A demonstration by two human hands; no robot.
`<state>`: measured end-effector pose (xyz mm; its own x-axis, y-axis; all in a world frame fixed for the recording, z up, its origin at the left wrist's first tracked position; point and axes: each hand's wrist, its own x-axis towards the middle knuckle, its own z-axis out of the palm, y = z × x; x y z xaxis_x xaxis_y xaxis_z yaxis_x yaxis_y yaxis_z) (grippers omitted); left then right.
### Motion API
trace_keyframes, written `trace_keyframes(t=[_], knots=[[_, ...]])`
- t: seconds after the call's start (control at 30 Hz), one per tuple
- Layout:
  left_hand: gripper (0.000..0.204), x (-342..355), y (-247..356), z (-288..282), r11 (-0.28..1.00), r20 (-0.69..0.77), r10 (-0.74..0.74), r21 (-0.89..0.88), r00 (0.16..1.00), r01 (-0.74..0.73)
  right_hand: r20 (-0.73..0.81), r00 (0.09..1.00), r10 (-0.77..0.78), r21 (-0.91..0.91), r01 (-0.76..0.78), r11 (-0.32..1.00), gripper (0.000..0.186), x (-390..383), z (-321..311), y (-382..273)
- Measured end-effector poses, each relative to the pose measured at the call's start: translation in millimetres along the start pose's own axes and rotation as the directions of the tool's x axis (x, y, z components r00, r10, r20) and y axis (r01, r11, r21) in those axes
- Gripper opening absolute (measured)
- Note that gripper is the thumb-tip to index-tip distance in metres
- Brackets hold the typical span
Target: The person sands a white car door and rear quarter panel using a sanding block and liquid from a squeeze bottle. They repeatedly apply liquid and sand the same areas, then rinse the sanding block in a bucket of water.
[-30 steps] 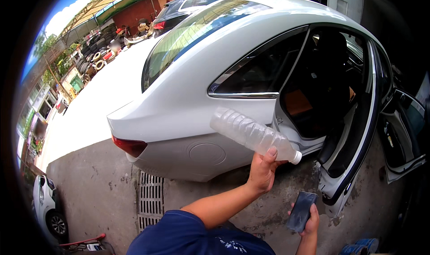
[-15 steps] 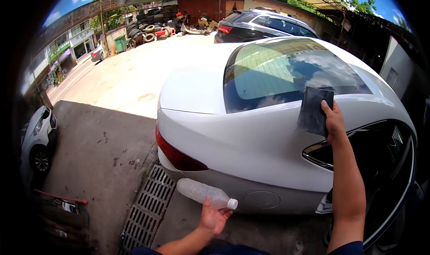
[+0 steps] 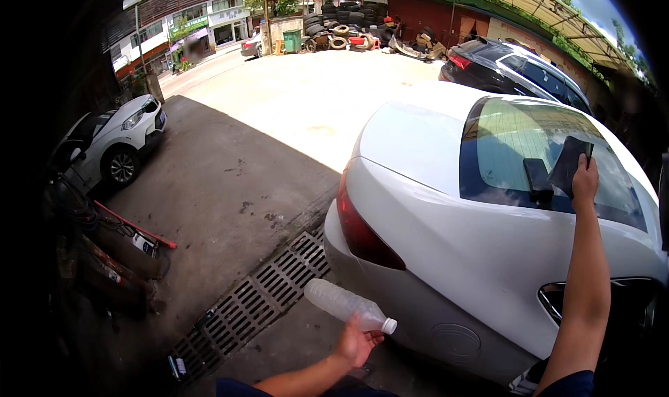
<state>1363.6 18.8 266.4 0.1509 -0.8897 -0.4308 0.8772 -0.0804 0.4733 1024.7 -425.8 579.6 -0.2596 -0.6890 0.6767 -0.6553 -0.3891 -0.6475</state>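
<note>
Dark blue short sleeves (image 3: 575, 385) leave forearms (image 3: 584, 278) bare.

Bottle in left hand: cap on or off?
On: the white cap shows at the end of the bottle in the left hand. How tight, cannot tell.

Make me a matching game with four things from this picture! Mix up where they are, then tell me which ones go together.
Things:
1. Plastic bottle
2. Dark flat block
3. Green bin
4. Slotted drain cover

Places:
A. Far back, near the pile of tyres
B. In the right hand
C. Set in the ground, behind the nearest white car
D. In the left hand

Right pairs: 1-D, 2-B, 3-A, 4-C
</note>
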Motion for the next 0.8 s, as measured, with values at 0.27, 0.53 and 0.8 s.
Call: trace_keyframes(t=[0.27, 0.53, 0.8], knots=[[0.07, 7.7, -34.1, 62.7, 0.982, 0.222, -0.023, 0.19, 0.975, -0.02, 0.665, 0.728, 0.168, 0.619, -0.663, 0.422, 0.063, -280.8, -151.3, -58.6], [0.066, -75.6, -188.0, 170.6, 0.945, 0.807, -0.246, 0.323, 0.537, -0.053, 0.362, 0.715, 0.598, 0.558, -0.68, 0.475, 0.064, -558.4, -441.5, -15.9], [0.072, -222.9, -400.1, 252.7, 0.813, 0.978, -0.18, 0.09, -0.102, -0.576, -0.103, 0.474, 0.875, 0.726, -0.565, 0.392, 0.055, -750.0, -615.8, -7.2]])
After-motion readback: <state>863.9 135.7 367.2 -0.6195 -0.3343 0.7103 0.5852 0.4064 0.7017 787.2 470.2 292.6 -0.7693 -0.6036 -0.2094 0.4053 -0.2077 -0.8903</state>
